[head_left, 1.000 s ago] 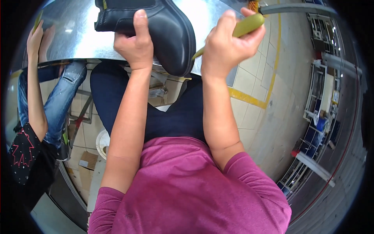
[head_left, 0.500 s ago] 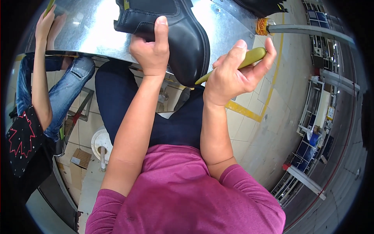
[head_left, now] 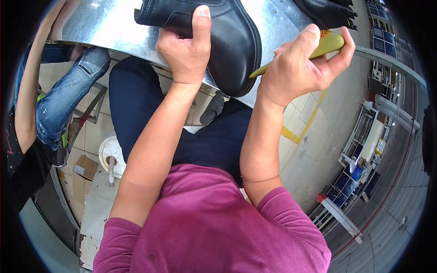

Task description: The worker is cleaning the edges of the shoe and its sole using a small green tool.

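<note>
A black leather ankle boot [head_left: 232, 43] lies toe toward me over the near edge of the metal table [head_left: 109, 32]. My left hand [head_left: 184, 52] is closed round its shaft, thumb on top, the fingers partly hidden beneath. My right hand [head_left: 300, 66] grips an olive-green tool [head_left: 331, 44] with a thick rounded end and a tapering point. The point meets the sole edge at the right side of the toe; whether it presses in cannot be made out. The tool's middle is hidden behind my fingers.
Another black boot [head_left: 325, 13] lies at the far right of the table. On the left, a co-worker's bare arm [head_left: 28, 102] and jeans [head_left: 68, 98] are close by. A white bucket lid [head_left: 107, 148] and a cardboard box [head_left: 85, 167] are below left. Racks [head_left: 359, 150] stand along the right.
My hands, the boot and the tool sit farther right and higher in view. The tool's point has moved up along the toe's edge. The co-worker's hand has left the picture.
</note>
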Available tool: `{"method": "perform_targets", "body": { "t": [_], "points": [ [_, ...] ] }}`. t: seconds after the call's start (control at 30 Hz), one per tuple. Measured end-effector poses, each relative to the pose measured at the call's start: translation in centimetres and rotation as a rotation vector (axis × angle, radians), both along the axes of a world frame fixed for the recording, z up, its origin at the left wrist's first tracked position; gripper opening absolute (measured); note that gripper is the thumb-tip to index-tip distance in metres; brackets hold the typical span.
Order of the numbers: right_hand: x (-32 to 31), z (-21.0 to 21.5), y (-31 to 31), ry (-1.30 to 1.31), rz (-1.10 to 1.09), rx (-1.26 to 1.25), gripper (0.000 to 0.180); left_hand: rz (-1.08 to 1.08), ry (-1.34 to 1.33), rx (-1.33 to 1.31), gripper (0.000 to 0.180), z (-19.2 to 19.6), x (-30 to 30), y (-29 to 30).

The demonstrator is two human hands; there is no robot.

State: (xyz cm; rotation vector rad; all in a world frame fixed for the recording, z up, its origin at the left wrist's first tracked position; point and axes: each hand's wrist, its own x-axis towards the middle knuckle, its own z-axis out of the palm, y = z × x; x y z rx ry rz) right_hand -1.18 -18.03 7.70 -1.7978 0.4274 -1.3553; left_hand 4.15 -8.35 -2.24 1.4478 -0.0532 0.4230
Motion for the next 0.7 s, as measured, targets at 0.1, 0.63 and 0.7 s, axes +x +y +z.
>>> {"method": "perform_targets", "body": {
  "t": [0.1, 0.63, 0.7],
  "points": [
    [0.8, 0.2, 0.1, 0.018, 0.005, -0.079, 0.042, 0.007, -0.007, -0.003, 0.033, -0.2, 0.3, 0.0],
    [-1.0, -0.9, -0.1, 0.027, -0.067, -0.305, 0.04, 0.023, 0.042, -0.002, 0.038, -0.4, 0.0, 0.0],
    [-0.7, 0.0, 1.6, -0.052, 0.039, 0.022, 0.043, 0.007, 0.044, 0.011, 0.038, -0.3, -0.2, 0.0]
  ]
}}
